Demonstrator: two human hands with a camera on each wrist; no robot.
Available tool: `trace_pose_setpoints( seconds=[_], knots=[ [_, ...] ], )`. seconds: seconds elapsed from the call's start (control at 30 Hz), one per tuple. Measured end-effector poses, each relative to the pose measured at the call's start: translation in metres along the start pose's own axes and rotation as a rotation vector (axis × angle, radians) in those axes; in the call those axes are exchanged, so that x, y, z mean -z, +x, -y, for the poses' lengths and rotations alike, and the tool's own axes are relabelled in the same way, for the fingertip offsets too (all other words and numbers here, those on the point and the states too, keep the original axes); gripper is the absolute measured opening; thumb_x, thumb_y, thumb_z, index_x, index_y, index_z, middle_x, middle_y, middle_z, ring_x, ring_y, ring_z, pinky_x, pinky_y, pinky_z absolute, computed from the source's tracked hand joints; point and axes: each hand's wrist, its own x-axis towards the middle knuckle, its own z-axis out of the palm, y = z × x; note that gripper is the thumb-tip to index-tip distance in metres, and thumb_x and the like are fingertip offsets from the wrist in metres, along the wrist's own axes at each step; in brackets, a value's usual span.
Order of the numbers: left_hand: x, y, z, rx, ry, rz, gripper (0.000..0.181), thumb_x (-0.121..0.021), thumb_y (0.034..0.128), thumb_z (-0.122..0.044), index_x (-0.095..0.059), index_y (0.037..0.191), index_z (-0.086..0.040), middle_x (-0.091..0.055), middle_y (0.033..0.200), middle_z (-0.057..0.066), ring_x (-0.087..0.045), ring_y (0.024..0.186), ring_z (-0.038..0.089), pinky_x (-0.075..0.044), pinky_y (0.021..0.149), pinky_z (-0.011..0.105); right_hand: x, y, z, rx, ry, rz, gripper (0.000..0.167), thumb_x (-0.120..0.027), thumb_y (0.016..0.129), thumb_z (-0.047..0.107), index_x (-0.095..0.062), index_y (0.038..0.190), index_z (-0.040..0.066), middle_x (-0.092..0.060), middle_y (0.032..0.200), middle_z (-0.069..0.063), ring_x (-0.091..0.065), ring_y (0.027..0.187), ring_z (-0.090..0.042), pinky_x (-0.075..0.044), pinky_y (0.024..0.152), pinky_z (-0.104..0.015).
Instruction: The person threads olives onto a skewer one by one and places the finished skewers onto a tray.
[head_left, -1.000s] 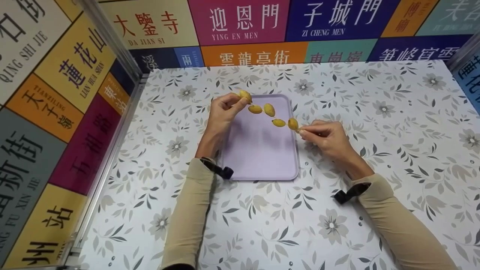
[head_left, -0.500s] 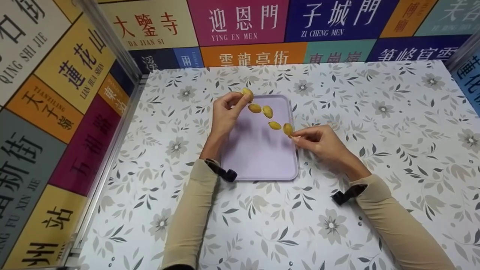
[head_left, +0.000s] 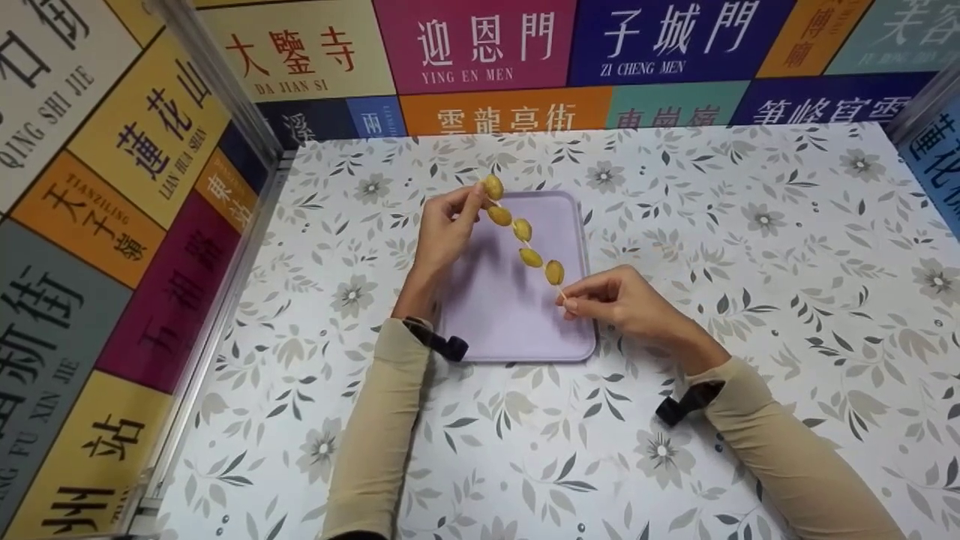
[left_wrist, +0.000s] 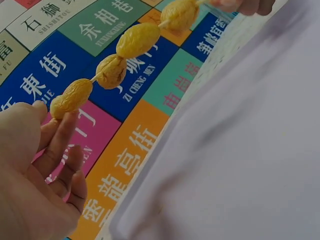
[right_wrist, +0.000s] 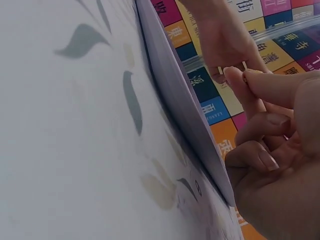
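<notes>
A thin wooden skewer strung with several yellow, wrinkled, oval fruits (head_left: pixel 522 229) is held slantwise above a pale lilac tray (head_left: pixel 517 330). My left hand (head_left: pixel 442 229) pinches its far upper end, by the last fruit. With thumb and fingertips, my right hand (head_left: pixel 619 304) pinches the bare stick at the lower end, over the tray's right edge. In the left wrist view the fruits (left_wrist: pixel 139 40) run from the left hand (left_wrist: pixel 37 170) up towards the right fingers. My right hand (right_wrist: pixel 280 150) hides most of the skewer in the right wrist view.
The tray lies flat on a table cover (head_left: pixel 510 427) printed with grey leaves and flowers. Panels with large coloured lettering stand along the back (head_left: pixel 480 45) and the left side (head_left: pixel 97 247). Dark wrist cameras (head_left: pixel 442 343) sit on both cuffs.
My right hand has moved left and nearer to me, bringing the skewer's lower end over the tray and making its slant steeper. The left hand has stayed nearly in place.
</notes>
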Motion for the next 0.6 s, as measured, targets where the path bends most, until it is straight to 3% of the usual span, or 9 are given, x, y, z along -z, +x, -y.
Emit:
trace_pose_setpoints(
  seconds=[0.1, 0.3, 0.6],
  knots=[
    [0.008, -0.001, 0.005, 0.037, 0.051, -0.007, 0.029, -0.064, 0.1112, -0.031, -0.082, 0.117, -0.009, -0.082, 0.101, 0.007, -0.069, 0.101, 0.038, -0.053, 0.084, 0.027, -0.002, 0.001, 0.000, -0.022, 0.042, -0.023, 0.026, -0.079, 0.100, 0.016, -0.080, 0.120, 0.000, -0.083, 0.103, -0.016, -0.080, 0.093, -0.021, -0.063, 0.083, -0.029],
    [0.026, -0.007, 0.020, 0.044, 0.235, -0.098, 0.021, -0.072, 0.1050, -0.016, -0.081, 0.120, -0.006, -0.083, 0.113, 0.010, -0.074, 0.100, 0.025, -0.056, 0.092, 0.032, -0.010, 0.007, -0.002, -0.062, 0.067, -0.089, 0.028, -0.078, 0.101, 0.012, -0.077, 0.122, -0.007, -0.082, 0.108, -0.022, -0.080, 0.091, -0.013, -0.063, 0.089, -0.028],
    [0.039, -0.015, 0.035, 0.112, 0.372, -0.134, 0.019, -0.074, 0.1012, -0.011, -0.082, 0.117, -0.005, -0.082, 0.113, 0.010, -0.076, 0.093, 0.025, -0.060, 0.085, 0.033, -0.020, 0.016, 0.005, -0.093, -0.047, -0.203, 0.023, -0.078, 0.099, 0.011, -0.080, 0.117, -0.004, -0.084, 0.100, -0.017, -0.079, 0.085, -0.012, -0.060, 0.074, -0.023]
  ],
)
